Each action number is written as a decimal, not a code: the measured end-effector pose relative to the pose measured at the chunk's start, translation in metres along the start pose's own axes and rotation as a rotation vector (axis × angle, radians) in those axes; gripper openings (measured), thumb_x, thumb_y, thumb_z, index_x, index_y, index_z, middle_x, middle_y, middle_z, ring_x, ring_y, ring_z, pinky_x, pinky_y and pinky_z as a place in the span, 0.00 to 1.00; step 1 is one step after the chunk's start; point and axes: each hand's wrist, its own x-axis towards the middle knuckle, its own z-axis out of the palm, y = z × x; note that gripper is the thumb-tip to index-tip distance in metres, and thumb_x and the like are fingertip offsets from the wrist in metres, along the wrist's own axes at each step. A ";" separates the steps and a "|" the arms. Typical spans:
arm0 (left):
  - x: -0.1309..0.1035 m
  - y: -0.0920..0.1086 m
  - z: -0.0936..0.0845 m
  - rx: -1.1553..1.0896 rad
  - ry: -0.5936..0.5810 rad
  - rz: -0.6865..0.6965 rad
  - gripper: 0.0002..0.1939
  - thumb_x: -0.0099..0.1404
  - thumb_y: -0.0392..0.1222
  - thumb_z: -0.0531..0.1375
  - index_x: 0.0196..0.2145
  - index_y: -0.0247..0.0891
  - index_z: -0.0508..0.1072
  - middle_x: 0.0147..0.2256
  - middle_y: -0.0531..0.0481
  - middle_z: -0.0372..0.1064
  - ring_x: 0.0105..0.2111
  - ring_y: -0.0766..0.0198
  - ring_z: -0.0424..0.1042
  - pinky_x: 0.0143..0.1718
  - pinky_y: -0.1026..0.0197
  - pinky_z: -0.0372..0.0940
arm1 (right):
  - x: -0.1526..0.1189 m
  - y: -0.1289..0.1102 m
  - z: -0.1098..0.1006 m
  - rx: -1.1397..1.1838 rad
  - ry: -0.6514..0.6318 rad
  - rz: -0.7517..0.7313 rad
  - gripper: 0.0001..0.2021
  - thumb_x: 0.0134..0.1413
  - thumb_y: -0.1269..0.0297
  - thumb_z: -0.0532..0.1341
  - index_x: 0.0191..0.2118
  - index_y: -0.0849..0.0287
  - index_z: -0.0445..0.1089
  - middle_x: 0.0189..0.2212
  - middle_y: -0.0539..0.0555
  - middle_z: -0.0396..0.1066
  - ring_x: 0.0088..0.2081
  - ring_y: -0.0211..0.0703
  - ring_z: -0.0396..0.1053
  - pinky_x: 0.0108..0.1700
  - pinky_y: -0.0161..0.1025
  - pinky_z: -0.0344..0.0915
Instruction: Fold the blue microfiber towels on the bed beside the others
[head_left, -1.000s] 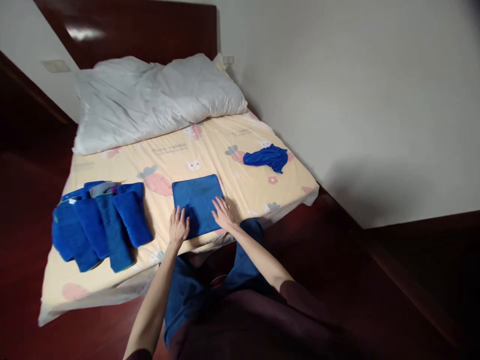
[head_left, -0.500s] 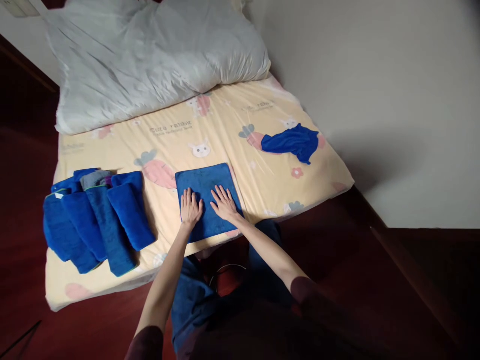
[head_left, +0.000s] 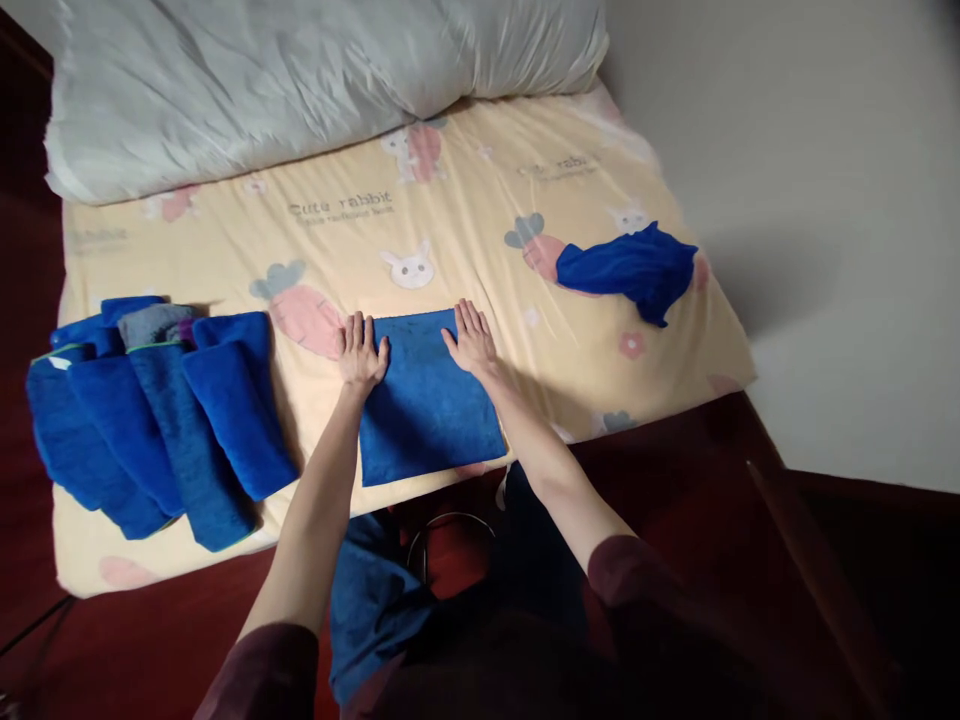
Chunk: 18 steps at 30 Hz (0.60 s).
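A blue towel (head_left: 427,400) lies flat as a near-square at the front edge of the bed. My left hand (head_left: 362,355) rests at its far left corner, palm down with the fingers stretched out. At the far right corner, my right hand (head_left: 472,340) lies flat too, its fingers pointing away from me. Neither hand grips the cloth. To the left lie several folded blue towels (head_left: 225,400), overlapping side by side, one showing a grey patch (head_left: 154,325). A crumpled blue cloth (head_left: 630,268) sits apart on the right.
The bed (head_left: 465,240) has a yellow sheet printed with rabbits and carrots. A large pale quilt or pillow (head_left: 300,90) lies along its far side. A white wall (head_left: 810,180) stands at the right, and dark red floor (head_left: 675,470) shows below the bed.
Both hands have slid away from me over the towel, from its middle to its far corners. The head view has shifted closer to the bed.
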 end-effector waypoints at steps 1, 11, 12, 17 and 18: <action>-0.003 0.003 -0.001 -0.010 0.001 -0.004 0.37 0.74 0.53 0.47 0.72 0.26 0.54 0.74 0.35 0.42 0.75 0.46 0.38 0.74 0.39 0.30 | -0.002 -0.003 -0.001 -0.008 -0.008 0.005 0.36 0.74 0.52 0.44 0.75 0.75 0.45 0.76 0.65 0.39 0.77 0.53 0.34 0.77 0.55 0.30; -0.156 0.022 -0.026 -0.112 0.011 0.017 0.31 0.74 0.49 0.49 0.69 0.31 0.60 0.73 0.35 0.46 0.74 0.47 0.42 0.74 0.40 0.41 | -0.138 -0.012 -0.027 0.172 0.056 -0.045 0.30 0.73 0.56 0.48 0.72 0.67 0.55 0.74 0.63 0.48 0.76 0.52 0.43 0.76 0.54 0.42; -0.174 0.020 -0.030 -0.140 0.035 -0.006 0.30 0.74 0.49 0.50 0.68 0.32 0.62 0.72 0.35 0.49 0.74 0.46 0.45 0.73 0.40 0.44 | -0.151 -0.008 -0.029 0.230 0.081 -0.035 0.29 0.72 0.56 0.50 0.71 0.66 0.59 0.73 0.63 0.52 0.74 0.52 0.47 0.75 0.53 0.46; -0.230 0.004 -0.056 -0.297 0.073 -0.238 0.26 0.68 0.45 0.57 0.60 0.31 0.70 0.54 0.31 0.72 0.56 0.47 0.73 0.62 0.44 0.67 | -0.200 0.011 -0.034 0.612 0.151 0.209 0.22 0.61 0.55 0.61 0.55 0.63 0.74 0.49 0.66 0.78 0.53 0.54 0.75 0.60 0.53 0.70; -0.236 0.001 -0.061 -0.345 0.028 -0.301 0.25 0.66 0.45 0.58 0.58 0.33 0.70 0.49 0.34 0.75 0.50 0.49 0.77 0.57 0.46 0.70 | -0.208 0.015 -0.035 0.702 0.107 0.273 0.21 0.57 0.54 0.64 0.51 0.63 0.76 0.43 0.64 0.79 0.46 0.54 0.78 0.54 0.52 0.74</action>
